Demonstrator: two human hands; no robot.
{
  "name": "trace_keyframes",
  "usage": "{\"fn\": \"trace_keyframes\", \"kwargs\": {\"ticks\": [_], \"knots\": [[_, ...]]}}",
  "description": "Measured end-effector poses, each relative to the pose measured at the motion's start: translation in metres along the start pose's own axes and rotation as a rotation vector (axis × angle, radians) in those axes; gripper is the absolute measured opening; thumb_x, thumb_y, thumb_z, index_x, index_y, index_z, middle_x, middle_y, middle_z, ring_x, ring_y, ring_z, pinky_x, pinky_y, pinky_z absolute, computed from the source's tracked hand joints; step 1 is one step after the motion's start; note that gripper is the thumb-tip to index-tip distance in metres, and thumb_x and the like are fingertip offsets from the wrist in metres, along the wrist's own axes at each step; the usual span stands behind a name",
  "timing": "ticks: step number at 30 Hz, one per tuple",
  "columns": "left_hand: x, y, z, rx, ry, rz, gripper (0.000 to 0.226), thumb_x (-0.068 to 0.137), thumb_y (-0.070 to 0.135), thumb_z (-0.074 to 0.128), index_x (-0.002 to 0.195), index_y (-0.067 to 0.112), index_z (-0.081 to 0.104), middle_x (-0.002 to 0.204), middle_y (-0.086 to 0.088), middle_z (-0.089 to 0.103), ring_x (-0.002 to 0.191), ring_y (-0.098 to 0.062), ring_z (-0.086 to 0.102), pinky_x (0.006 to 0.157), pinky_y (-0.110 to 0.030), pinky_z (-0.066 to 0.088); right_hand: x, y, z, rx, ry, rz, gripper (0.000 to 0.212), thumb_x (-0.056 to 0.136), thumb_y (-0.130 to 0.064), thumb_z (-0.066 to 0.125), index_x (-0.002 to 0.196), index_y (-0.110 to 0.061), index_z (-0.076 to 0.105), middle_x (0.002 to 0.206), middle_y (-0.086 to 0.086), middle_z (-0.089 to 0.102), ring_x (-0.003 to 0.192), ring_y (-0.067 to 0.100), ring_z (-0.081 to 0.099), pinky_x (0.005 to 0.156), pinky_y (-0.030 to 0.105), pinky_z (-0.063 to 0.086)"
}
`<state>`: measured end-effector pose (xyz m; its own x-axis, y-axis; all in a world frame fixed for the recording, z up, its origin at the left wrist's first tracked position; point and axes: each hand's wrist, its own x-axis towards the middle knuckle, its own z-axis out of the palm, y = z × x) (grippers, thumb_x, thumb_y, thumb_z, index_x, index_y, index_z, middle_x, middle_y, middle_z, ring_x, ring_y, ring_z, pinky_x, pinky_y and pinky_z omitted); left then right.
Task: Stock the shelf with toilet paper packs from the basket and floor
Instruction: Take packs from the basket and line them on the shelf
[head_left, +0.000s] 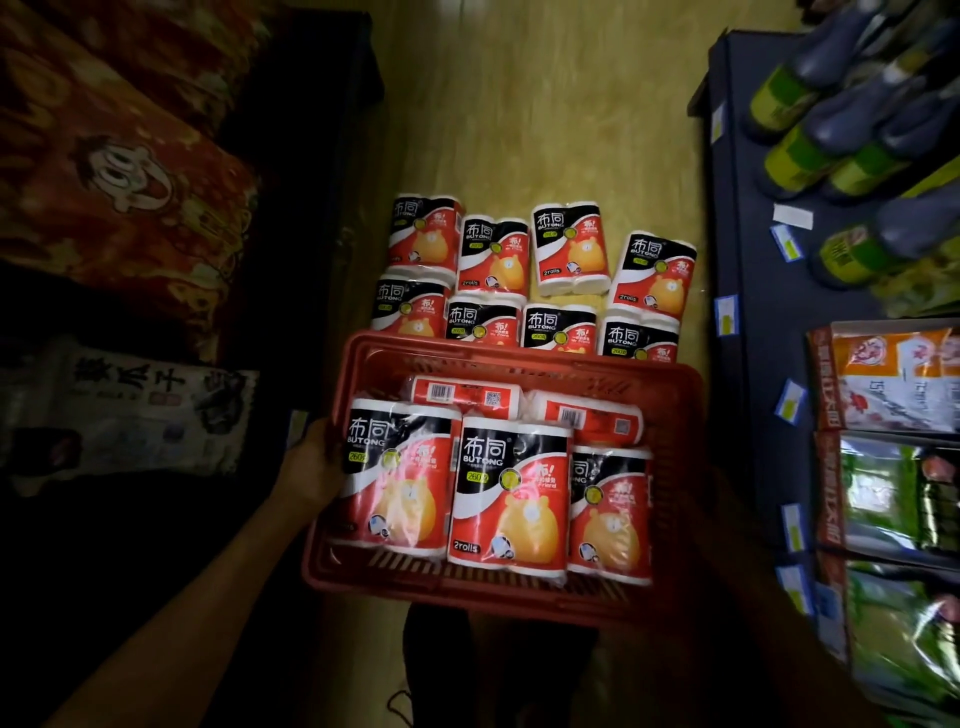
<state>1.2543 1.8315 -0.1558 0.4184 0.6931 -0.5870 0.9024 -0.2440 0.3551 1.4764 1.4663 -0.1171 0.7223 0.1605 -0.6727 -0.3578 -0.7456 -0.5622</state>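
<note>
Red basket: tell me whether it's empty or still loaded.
Still loaded. The red basket holds at least five toilet paper packs: three face up in front, two behind them showing barcodes.

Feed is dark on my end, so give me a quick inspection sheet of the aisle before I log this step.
Surface: yellowish floor, bare beyond the packs.
Job's things: red basket holding five toilet paper packs; eight floor packs in two rows.
Clutter: nothing seen.
Grippers: left hand grips the basket's left side; right hand too dark to tell.
Cables: nothing seen.
Surroundings: bottles on the right shelf; snack bags on the left.
</note>
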Motion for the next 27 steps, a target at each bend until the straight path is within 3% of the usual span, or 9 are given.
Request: {"fn": "trace_keyframes", "kwargs": {"ticks": [2, 6, 10, 12, 15, 17, 20, 24, 27], "knots": [[-0.006, 0.005, -0.006, 0.012, -0.006, 0.007, 0.035, 0.095, 0.006, 0.050, 0.129, -0.003, 0.049, 0.117, -0.029, 0.062, 0.107, -0.046, 0.059, 0.084, -0.038, 0.045, -0.005, -0.005, -0.002, 0.026, -0.043, 0.028, 0.060, 0.095, -0.042, 0.055, 0.147, -0.018, 0.037, 0.142, 0.013, 0.049, 0.126, 0.033, 0.049, 0.084, 0.028, 0.034], [-0.027, 0.019, -0.025, 0.000, -0.041, 0.097, 0.042, 0.090, 0.014, 0.059, 0.130, 0.002, 0.050, 0.118, -0.025, 0.063, 0.109, -0.041, 0.061, 0.089, -0.038, 0.047, -0.026, -0.024, -0.005, 0.017, -0.056, -0.093, 0.051, 0.094, -0.030, 0.062, 0.140, -0.016, 0.046, 0.117, -0.002, 0.056, 0.095, 0.010, 0.056, 0.063, 0.017, 0.037], [-0.065, 0.037, -0.041, 0.023, -0.120, 0.174, 0.065, 0.079, 0.047, 0.068, 0.134, 0.015, 0.050, 0.123, -0.016, 0.057, 0.110, -0.033, 0.059, 0.092, -0.036, 0.049, -0.053, -0.033, 0.001, 0.009, -0.064, -0.136, 0.017, 0.096, -0.015, 0.058, 0.102, -0.030, 0.057, 0.094, -0.013, 0.061, 0.084, 0.000, 0.064, 0.059, 0.009, 0.046], [-0.082, 0.045, -0.041, 0.022, -0.135, 0.192, 0.071, 0.079, 0.048, 0.071, 0.139, 0.020, 0.046, 0.129, -0.014, 0.050, 0.115, -0.030, 0.056, 0.096, -0.036, 0.047, -0.054, -0.019, 0.010, -0.047, -0.048, -0.101, 0.012, 0.090, -0.033, 0.063, 0.099, -0.036, 0.056, 0.104, -0.003, 0.066, 0.095, 0.014, 0.066, 0.069, 0.025, 0.053], [-0.088, 0.048, -0.035, 0.032, -0.093, 0.216, 0.074, 0.080, 0.040, 0.073, 0.142, 0.021, 0.040, 0.134, -0.013, 0.044, 0.119, -0.031, 0.052, 0.095, -0.033, 0.043, -0.022, 0.038, 0.025, -0.163, -0.097, -0.142, 0.030, 0.069, -0.060, 0.054, 0.099, -0.059, 0.050, 0.109, -0.003, 0.065, 0.099, 0.023, 0.065, 0.084, 0.047, 0.055], [-0.079, 0.047, -0.032, 0.045, -0.093, 0.170, 0.083, 0.077, 0.049, 0.072, 0.146, 0.024, 0.032, 0.136, -0.014, 0.044, 0.121, -0.034, 0.050, 0.098, -0.041, 0.046, -0.042, 0.012, 0.036, -0.155, -0.084, -0.183, 0.028, 0.078, -0.044, 0.062, 0.104, -0.051, 0.052, 0.106, -0.003, 0.063, 0.099, 0.024, 0.064, 0.086, 0.043, 0.052], [-0.050, 0.038, -0.025, -0.014, -0.081, 0.067, 0.094, 0.061, 0.069, 0.066, 0.140, 0.034, 0.028, 0.128, -0.014, 0.055, 0.113, -0.034, 0.058, 0.093, -0.046, 0.051, -0.049, -0.005, 0.052, -0.108, -0.064, -0.235, 0.030, 0.089, -0.004, 0.063, 0.118, -0.011, 0.058, 0.109, 0.005, 0.060, 0.100, 0.025, 0.060, 0.083, 0.033, 0.047], [-0.016, 0.030, -0.011, -0.004, -0.029, 0.059, 0.085, 0.063, 0.061, 0.070, 0.134, 0.033, 0.033, 0.116, -0.013, 0.064, 0.104, -0.033, 0.063, 0.089, -0.038, 0.053, -0.029, 0.006, 0.066, -0.107, -0.075, -0.265, 0.036, 0.090, -0.004, 0.062, 0.125, -0.011, 0.055, 0.113, 0.005, 0.060, 0.100, 0.019, 0.059, 0.086, 0.035, 0.049], [-0.005, 0.033, -0.003, 0.020, -0.011, 0.060, 0.077, 0.079, 0.052, 0.069, 0.143, 0.026, 0.034, 0.129, -0.023, 0.050, 0.119, -0.042, 0.052, 0.098, -0.038, 0.044, -0.017, 0.014, 0.074, -0.069, -0.073, -0.273, 0.034, 0.092, -0.007, 0.062, 0.124, -0.013, 0.055, 0.110, 0.007, 0.061, 0.095, 0.015, 0.060, 0.081, 0.031, 0.048]]}}
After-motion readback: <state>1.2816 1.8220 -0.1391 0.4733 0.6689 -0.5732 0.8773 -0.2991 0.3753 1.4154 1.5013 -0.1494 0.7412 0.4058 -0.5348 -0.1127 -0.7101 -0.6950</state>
